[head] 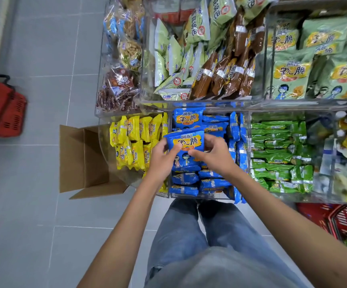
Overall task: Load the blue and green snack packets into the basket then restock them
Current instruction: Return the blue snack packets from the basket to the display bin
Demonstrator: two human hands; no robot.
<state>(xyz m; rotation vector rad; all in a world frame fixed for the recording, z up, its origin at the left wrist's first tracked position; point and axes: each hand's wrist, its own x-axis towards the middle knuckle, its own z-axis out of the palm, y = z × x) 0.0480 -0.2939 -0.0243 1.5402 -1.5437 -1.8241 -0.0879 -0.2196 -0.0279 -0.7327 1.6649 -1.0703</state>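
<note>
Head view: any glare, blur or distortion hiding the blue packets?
Head view: the blue packet held by both hands is sharp; wide-angle bending curves the clear bin walls, which show faint glare; the edges are blurred, as at the right red basket.

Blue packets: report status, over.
Both hands, left and right, gripping one blue packet over the blue bin. Green packets untouched alongside. Nothing blocking.
</note>
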